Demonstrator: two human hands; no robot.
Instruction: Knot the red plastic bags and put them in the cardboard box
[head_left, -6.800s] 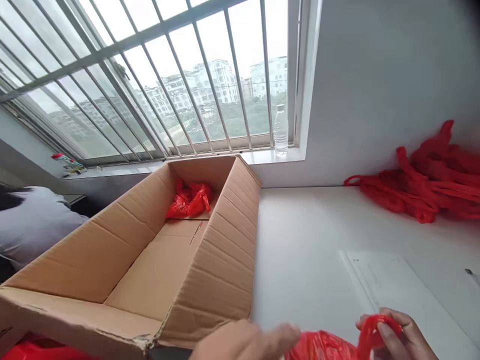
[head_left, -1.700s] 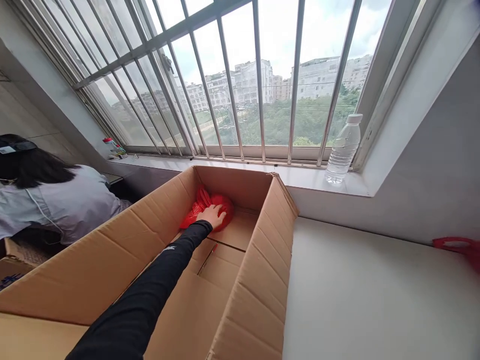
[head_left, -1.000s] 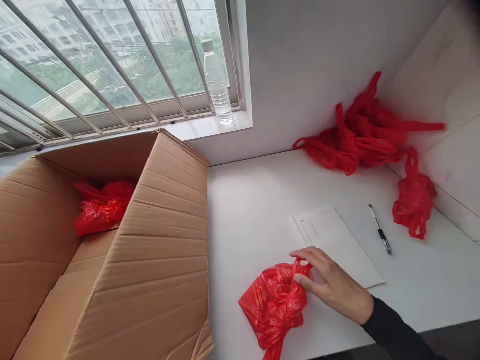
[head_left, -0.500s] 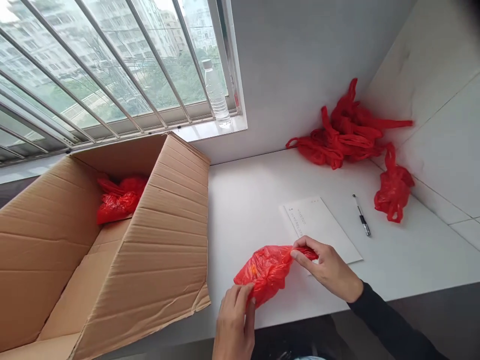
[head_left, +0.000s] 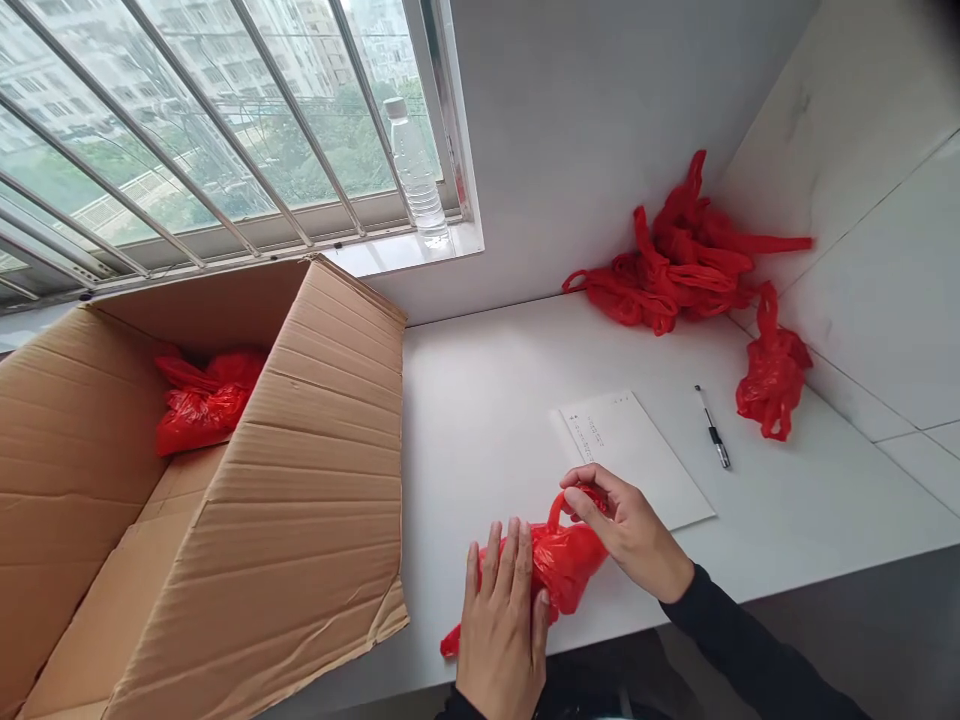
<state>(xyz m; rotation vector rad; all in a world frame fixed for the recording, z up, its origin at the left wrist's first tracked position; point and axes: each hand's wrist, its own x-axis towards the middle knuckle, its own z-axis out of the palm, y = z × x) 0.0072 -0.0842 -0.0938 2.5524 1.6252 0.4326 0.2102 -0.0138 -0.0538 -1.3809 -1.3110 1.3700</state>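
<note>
On the bench (head_left: 525, 400), the left hand (head_left: 504, 625) lay spread flat on a soft, light, crinkly red bag (head_left: 564, 562); the right hand (head_left: 626, 530) pinched its handle loop, likely the best hold.

This looks like a small packing room in an upper-floor flat or workshop. A white bench (head_left: 525, 400) runs under a barred window (head_left: 225, 150) that looks onto apartment blocks. A large open cardboard box (head_left: 315, 480) stands beside it, a heap of red plastic bags (head_left: 675, 270) lies in the tiled corner, and a printed sheet (head_left: 637, 455) and pen (head_left: 712, 440) rest nearby.
</note>
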